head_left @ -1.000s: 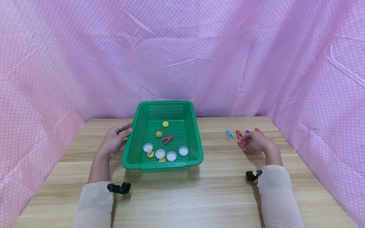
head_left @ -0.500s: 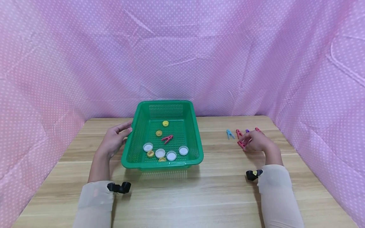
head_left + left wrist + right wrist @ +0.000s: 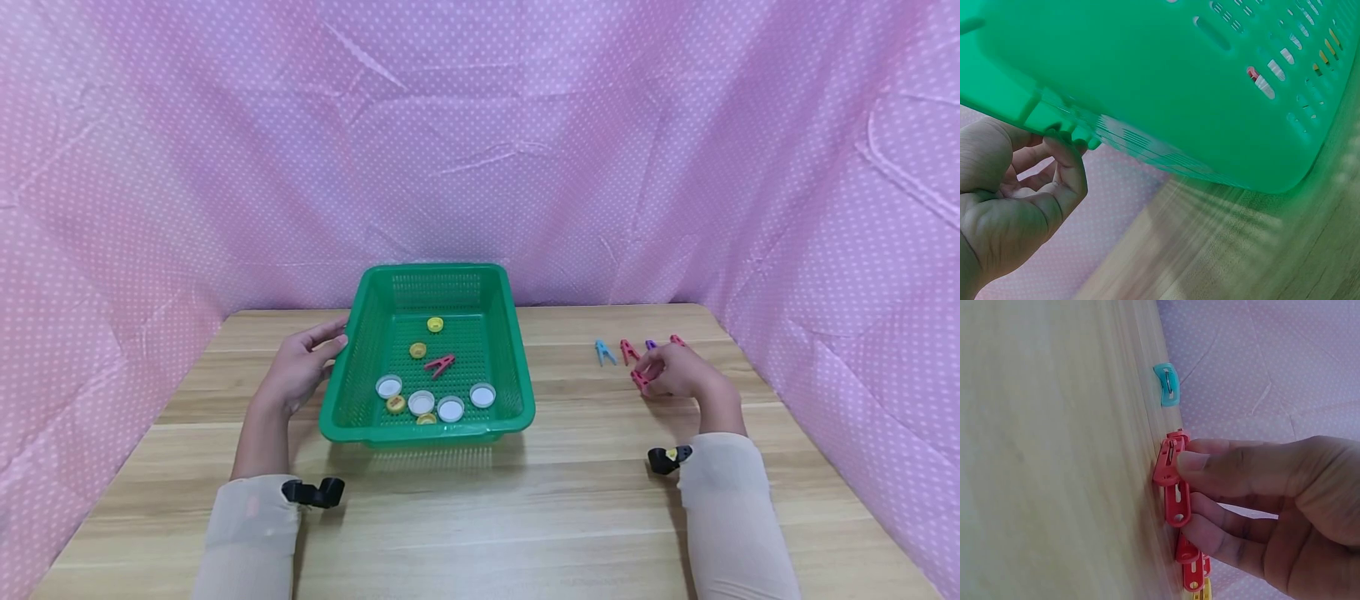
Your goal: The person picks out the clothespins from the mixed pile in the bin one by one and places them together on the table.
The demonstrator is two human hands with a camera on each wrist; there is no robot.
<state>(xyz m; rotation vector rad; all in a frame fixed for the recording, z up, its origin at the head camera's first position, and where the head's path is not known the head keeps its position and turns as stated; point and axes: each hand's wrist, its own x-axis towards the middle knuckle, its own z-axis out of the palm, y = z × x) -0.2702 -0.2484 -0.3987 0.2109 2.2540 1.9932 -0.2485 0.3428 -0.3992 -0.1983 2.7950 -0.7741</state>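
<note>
My left hand (image 3: 292, 371) pinches the left rim of a green plastic basket (image 3: 442, 435); the left wrist view shows thumb and fingers at that rim. Bottle caps in yellow and clear-white lie on the basket's floor, among them a white cap (image 3: 482, 397) and a yellow cap (image 3: 435, 325). A pinkish-red clothespin (image 3: 439, 366) lies between them. On the right, my right hand (image 3: 678, 373) pinches a red clothespin (image 3: 1177, 494) between thumb and fingers, close to the tabletop. More clothespins stand just beyond that hand, partly hidden by it.
Beyond the right hand are a blue clothespin (image 3: 605, 352), a red clothespin (image 3: 629, 351), a purple clothespin (image 3: 650, 344) and another red clothespin (image 3: 678, 340). A yellow clip (image 3: 1204, 589) shows low in the right wrist view. Pink dotted cloth (image 3: 480, 150) hangs behind the wooden table (image 3: 480, 533).
The right hand has shifted very slightly to the right, and the red clothespin in its fingers has moved with it. The left hand and the basket have stayed in place.
</note>
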